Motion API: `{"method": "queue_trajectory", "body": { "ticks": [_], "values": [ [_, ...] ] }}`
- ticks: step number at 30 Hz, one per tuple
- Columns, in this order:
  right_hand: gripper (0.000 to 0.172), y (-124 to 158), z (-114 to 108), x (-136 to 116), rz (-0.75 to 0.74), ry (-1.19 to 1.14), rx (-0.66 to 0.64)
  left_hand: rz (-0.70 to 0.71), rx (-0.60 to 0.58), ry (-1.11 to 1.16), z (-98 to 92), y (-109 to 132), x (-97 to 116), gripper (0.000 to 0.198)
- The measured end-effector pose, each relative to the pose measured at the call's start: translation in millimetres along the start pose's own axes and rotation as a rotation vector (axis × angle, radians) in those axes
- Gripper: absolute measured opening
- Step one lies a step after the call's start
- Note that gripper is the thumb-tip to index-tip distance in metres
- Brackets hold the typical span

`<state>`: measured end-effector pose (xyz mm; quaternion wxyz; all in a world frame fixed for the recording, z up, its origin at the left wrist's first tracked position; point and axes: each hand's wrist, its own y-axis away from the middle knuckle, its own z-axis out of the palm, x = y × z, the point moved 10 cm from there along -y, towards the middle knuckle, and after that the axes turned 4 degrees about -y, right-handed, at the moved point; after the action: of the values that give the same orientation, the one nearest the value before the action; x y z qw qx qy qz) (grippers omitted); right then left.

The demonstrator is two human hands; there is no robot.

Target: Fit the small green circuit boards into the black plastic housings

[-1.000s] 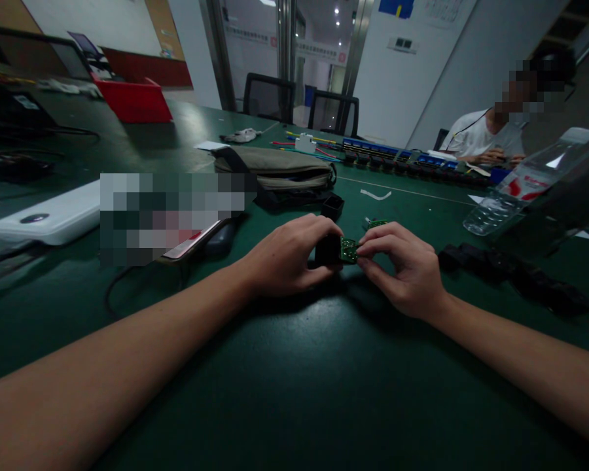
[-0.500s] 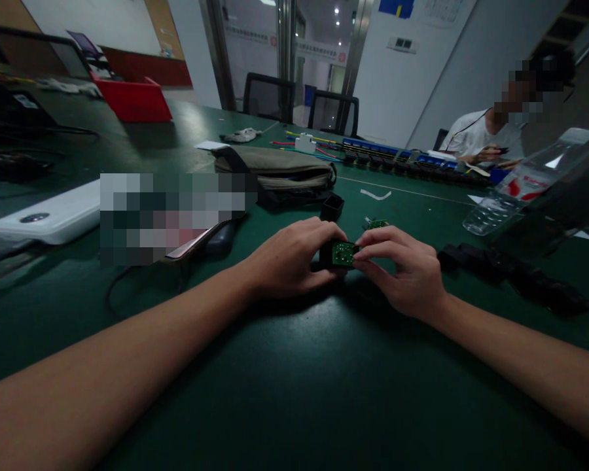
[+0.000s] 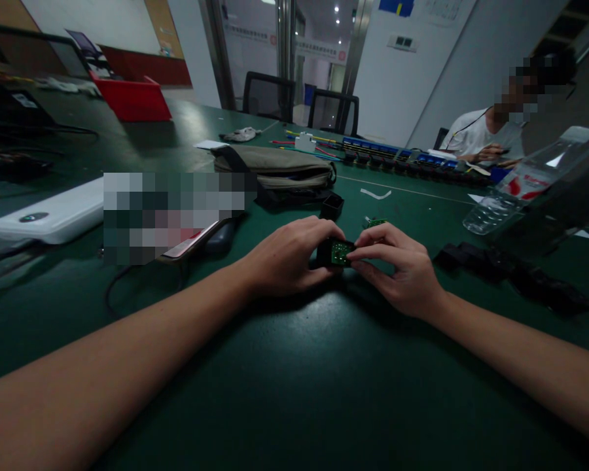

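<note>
My left hand (image 3: 294,255) is closed around a small black plastic housing (image 3: 325,252), thumb below and fingers above. A green circuit board (image 3: 341,252) with solder points sits in the housing's open side, facing me. My right hand (image 3: 400,268) pinches at the right edge of this board with thumb and fingertips. Just behind the right fingers lies another green circuit board (image 3: 375,223), partly hidden. An open black housing (image 3: 332,207) stands on the table behind my left hand.
A row of black housings (image 3: 515,275) lies to the right, near a tilted plastic bottle (image 3: 515,183). Behind is a grey-green pouch (image 3: 285,167). At left are a white power bank (image 3: 53,212), a phone and cables; farther off, a red bin (image 3: 135,98). A person (image 3: 485,134) sits across the table.
The board looks slightly deeper in the housing, and my right fingertips have shifted a little to the left with it. My left hand keeps its hold.
</note>
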<state>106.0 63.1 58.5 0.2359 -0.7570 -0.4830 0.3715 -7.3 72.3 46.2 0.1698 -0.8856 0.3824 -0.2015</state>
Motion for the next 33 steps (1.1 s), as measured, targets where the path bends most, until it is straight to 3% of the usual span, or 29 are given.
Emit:
{"method": "queue_trajectory", "body": {
  "ticks": [20,27,33],
  "values": [
    [0.010,-1,5,5,0.048,0.000,-0.038,-0.022,-0.017,-0.019,0.8,-1,-2,0.038],
    [0.016,-1,-1,0,0.025,-0.016,0.005,-0.050,-0.066,-0.019,6.0,0,-1,0.040],
    [0.006,-1,-1,-6,-0.041,0.008,0.014,-0.018,-0.107,-0.071,10.2,-2,6,0.038]
  ]
}}
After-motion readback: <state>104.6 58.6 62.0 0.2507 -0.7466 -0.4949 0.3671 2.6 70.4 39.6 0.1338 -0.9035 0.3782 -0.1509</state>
